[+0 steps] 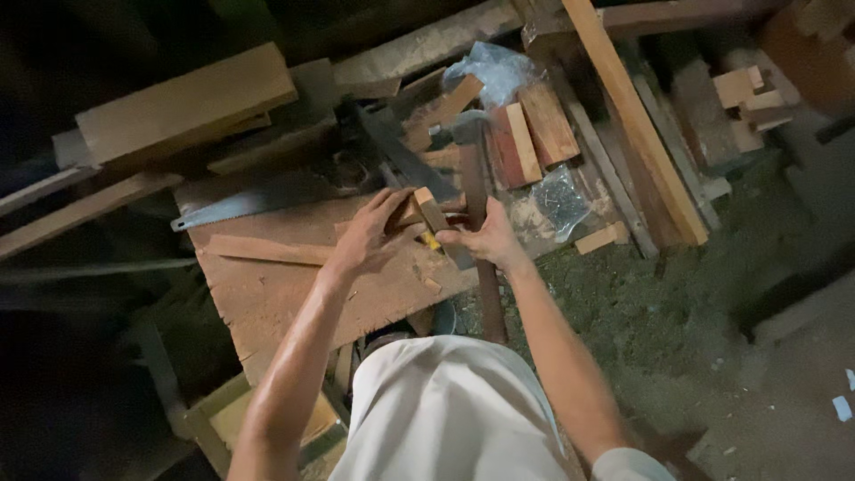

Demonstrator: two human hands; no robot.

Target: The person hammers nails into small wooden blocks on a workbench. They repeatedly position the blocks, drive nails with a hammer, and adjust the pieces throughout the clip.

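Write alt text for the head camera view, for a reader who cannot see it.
Seen from above, a person's left hand presses small wood pieces onto a worn board while the right hand grips a hammer by its handle. A handsaw, timber offcuts and a clear bag of nails lie around them.

Both hands meet over a worn wooden board (267, 294). The left hand (367, 233) presses a small wooden block (434, 214) down onto it, fingers spread. The right hand (485, 239) grips the long handle of a hammer (474, 187), its head pointing far. A handsaw (258, 200) lies on the board's far left edge. Further right, wood offcuts (534, 134) and a clear bag of nails (559, 200) sit near a long plank (632, 116).
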